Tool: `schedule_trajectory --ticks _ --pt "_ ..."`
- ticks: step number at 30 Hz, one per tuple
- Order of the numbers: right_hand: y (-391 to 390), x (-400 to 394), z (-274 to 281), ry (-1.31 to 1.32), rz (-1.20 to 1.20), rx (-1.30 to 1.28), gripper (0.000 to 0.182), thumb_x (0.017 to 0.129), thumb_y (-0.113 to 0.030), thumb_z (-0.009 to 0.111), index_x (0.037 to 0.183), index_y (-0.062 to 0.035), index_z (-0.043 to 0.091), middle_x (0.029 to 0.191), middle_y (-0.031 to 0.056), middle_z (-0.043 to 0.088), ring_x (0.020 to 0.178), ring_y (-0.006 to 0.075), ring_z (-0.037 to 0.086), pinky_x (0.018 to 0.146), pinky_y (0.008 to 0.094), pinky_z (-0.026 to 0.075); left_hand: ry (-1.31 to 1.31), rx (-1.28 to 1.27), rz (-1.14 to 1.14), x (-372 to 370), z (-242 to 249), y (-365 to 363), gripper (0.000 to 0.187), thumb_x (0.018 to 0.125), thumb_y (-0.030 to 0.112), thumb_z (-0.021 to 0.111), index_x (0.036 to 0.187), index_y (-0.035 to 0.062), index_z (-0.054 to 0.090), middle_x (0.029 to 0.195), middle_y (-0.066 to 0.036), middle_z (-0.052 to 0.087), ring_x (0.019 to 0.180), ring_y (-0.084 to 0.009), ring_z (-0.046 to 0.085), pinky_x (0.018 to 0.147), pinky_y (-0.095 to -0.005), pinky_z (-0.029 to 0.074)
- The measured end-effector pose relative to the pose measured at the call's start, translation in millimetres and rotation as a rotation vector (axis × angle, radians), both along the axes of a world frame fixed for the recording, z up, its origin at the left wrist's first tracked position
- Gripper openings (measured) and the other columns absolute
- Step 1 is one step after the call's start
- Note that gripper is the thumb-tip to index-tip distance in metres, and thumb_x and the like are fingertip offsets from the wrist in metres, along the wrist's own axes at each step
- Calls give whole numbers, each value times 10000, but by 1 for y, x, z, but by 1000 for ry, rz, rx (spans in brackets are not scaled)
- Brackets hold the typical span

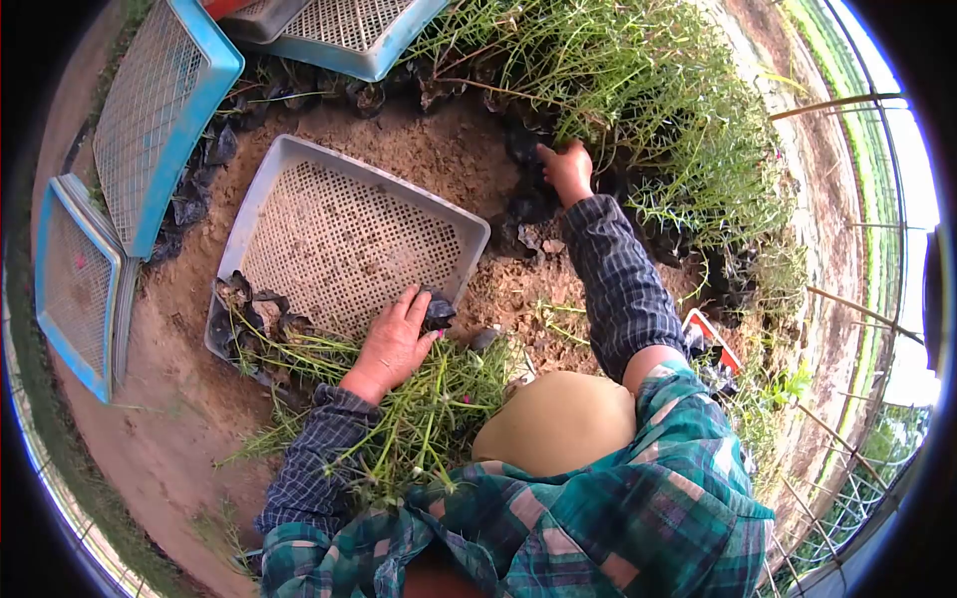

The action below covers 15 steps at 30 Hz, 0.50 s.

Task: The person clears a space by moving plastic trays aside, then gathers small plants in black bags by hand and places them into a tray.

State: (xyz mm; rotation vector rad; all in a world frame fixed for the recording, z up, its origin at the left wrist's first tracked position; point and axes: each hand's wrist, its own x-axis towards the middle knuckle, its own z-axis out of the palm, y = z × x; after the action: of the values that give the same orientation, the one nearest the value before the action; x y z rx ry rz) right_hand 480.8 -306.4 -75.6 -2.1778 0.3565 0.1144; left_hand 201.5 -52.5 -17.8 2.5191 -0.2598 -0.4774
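My left hand (pixel 391 344) is at the front right part of a pale mesh tray (pixel 349 244), its fingers against a small black bag (pixel 439 311) of soil. Long green stems with narrow leaves (pixel 439 409) spread from there toward my body. Several black bags of soil (pixel 261 314) lie in the tray's near left corner. Farther right, my right hand (pixel 568 171) reaches to the dark bags (pixel 523 145) at the edge of the standing plants (pixel 638 90). Its thumb and a finger touch the bags; the other fingertips are hidden among the leaves.
Blue-rimmed mesh trays (pixel 169 110) lie at the left, with a stack of trays (pixel 85 289) nearer. Another blue tray (pixel 344 35) is at the top. A red-and-white object (pixel 712 339) sits at the right, before a wire fence with sticks (pixel 862 314).
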Motion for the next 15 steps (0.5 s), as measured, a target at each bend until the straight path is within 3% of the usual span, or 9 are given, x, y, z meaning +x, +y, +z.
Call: schedule_trajectory --ticks 1,3,4,5,8,9,12,13,15 --pt "0 6 -5 2 -4 1 351 797 -215 686 965 61 547 731 167 624 687 265 651 565 379 519 -35 1 14 0 2 -1 614 824 264 632 1322 7 382 1348 -205 393 1162 -375 455 982 -441 394" --pt "-1 14 -23 -224 108 -438 384 797 -283 700 943 48 571 810 224 630 746 350 633 633 419 502 -22 3 14 1 6 -3 612 825 257 631 1325 8 380 1349 -206 392 1159 -375 456 979 -442 396" --pt "-1 13 -26 -272 105 -377 345 814 -306 674 899 19 597 831 252 622 821 418 596 711 456 469 -14 6 19 2 6 -3 610 826 250 631 1327 9 379 1351 -208 392 1157 -374 458 977 -443 397" --pt "0 11 -30 -276 103 -376 345 814 -306 674 899 19 597 831 252 622 821 418 596 711 456 469 -18 7 18 3 6 -2 610 826 250 631 1327 9 379 1351 -208 392 1157 -374 458 977 -443 397" --pt "4 -11 -37 -400 63 -189 247 858 -281 623 872 -34 622 794 191 636 782 383 610 676 442 474 -41 11 15 0 0 -3 603 830 254 628 1328 16 384 1346 -205 403 1145 -374 463 968 -448 401" --pt "3 -17 -37 -407 80 -313 225 855 -265 634 871 -41 634 776 170 641 753 356 618 665 413 481 -46 -24 51 -1 -3 -3 588 836 258 620 1325 22 396 1340 -200 413 1136 -373 465 964 -450 397" --pt "-5 -35 -49 -615 197 -142 142 860 -166 617 926 -46 652 807 125 666 764 288 640 681 357 495 -75 -63 79 0 -3 -3 554 848 266 604 1317 33 422 1324 -187 436 1121 -369 467 960 -455 386" --pt "5 -50 -19 -552 154 20 170 779 -65 614 944 -58 655 844 117 660 787 299 641 673 340 507 -95 -61 92 0 -3 -2 536 854 269 596 1311 39 437 1315 -180 449 1115 -367 466 960 -457 378" --pt "4 -47 -30 -667 283 -27 152 804 -122 607 926 -43 649 860 109 652 755 259 626 662 329 500 -111 -93 96 -1 -10 2 504 879 287 562 1305 42 451 1296 -174 467 1113 -363 463 966 -457 366"
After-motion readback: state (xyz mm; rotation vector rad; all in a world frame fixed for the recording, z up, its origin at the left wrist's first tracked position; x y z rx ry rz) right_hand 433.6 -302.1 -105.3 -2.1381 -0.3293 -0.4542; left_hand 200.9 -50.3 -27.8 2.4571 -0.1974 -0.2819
